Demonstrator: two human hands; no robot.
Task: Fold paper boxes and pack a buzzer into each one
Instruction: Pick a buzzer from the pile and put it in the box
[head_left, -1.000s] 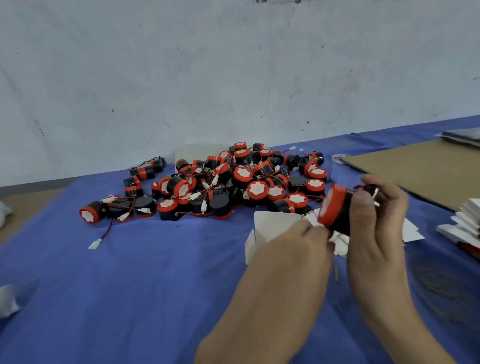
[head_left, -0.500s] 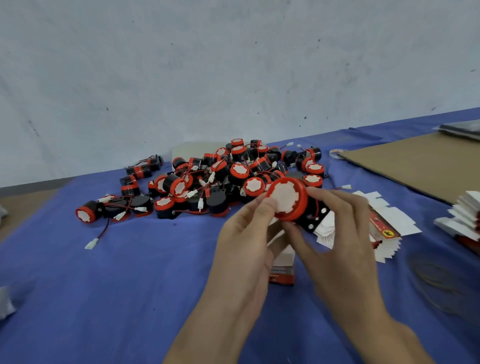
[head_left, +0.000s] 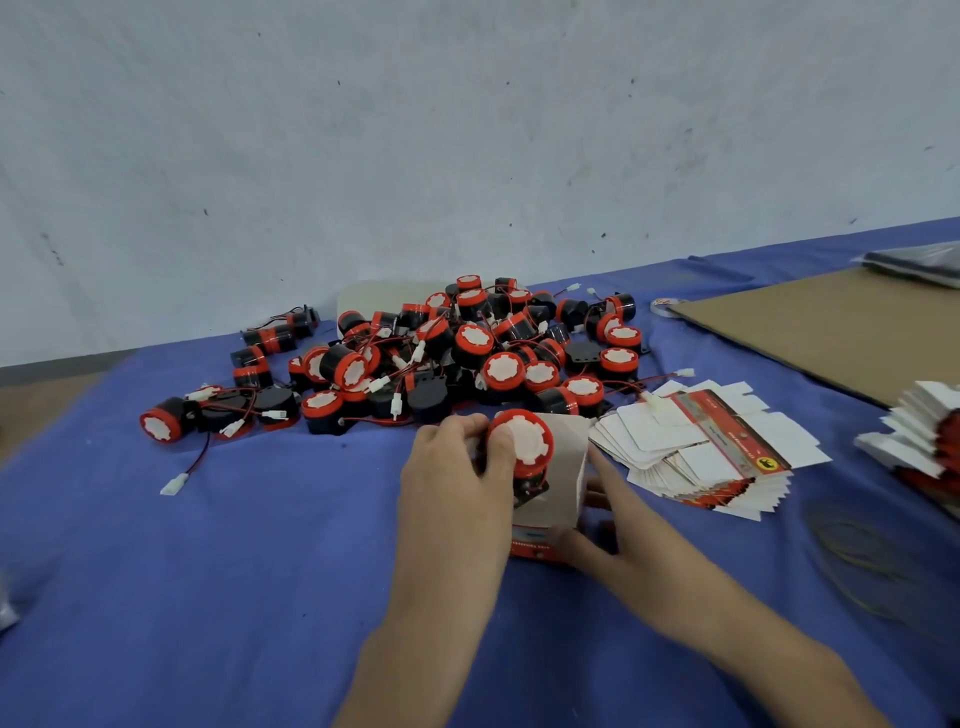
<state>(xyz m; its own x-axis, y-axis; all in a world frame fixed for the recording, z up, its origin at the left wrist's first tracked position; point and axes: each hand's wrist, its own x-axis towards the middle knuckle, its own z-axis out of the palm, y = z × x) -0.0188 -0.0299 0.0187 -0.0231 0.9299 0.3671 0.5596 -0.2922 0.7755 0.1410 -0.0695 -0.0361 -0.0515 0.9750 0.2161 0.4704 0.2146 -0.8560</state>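
Observation:
My left hand (head_left: 457, 483) grips a red-and-black buzzer (head_left: 524, 447) by its red cap, white face toward me, its black base partly inside an open paper box (head_left: 558, 488). The box stands on the blue cloth with its white inside showing and a red printed panel at the front. My right hand (head_left: 602, 530) holds the box at its right wall and front corner, thumb on the red panel. A large pile of buzzers (head_left: 467, 353) with red wires lies just behind.
A fanned stack of flat box blanks (head_left: 701, 447) lies right of the box. More blanks (head_left: 914, 436) sit at the right edge. A brown cardboard sheet (head_left: 831, 327) covers the far right, with a tape roll (head_left: 662, 305) by its corner. Rubber bands (head_left: 862, 561) lie near right.
The buzzer passed from my right hand to my left and came down into the box. My right hand dropped to the box on the cloth.

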